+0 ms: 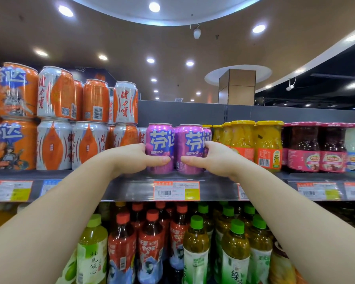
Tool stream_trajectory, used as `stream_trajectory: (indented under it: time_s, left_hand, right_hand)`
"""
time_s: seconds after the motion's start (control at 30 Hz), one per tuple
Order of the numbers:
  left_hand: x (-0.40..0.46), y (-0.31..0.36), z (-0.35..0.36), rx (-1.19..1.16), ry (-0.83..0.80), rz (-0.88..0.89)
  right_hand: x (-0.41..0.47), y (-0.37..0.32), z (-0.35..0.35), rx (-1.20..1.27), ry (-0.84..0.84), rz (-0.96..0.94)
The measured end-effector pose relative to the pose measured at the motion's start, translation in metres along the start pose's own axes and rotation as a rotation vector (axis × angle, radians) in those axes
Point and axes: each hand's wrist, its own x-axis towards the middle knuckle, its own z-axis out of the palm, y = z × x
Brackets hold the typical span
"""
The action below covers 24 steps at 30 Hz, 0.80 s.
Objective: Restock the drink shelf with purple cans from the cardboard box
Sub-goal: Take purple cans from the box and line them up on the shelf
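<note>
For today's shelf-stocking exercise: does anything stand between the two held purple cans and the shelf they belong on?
Nothing visible does. The left hand and right hand hold the purple cans already upright at the shelf front.

Purple cans (173,149), blue-white lettering

Top grey shelf (131,187), price tags along its front edge. On it, left to right: orange and silver cans (55,144) stacked two high, two purple cans (173,148) at the front with more behind, yellow fruit jars (254,144), dark red jars (316,148).
</note>
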Motion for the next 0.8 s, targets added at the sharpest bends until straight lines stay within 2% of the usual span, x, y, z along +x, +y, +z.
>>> stream_trajectory:
  time_s: [0.6,0.8]
  left_hand:
    - [-0.0009,0.0015,0.0018,-0.068,0.021,-0.010]
    - [-0.0043,0.0004,0.0036,-0.051,0.076,-0.011]
  right_hand:
    - [0.0029,-0.0002,0.0010,-0.024,-0.003,0.036]
    - [-0.0010,-0.0012,-0.0020,0.004,-0.020,0.037]
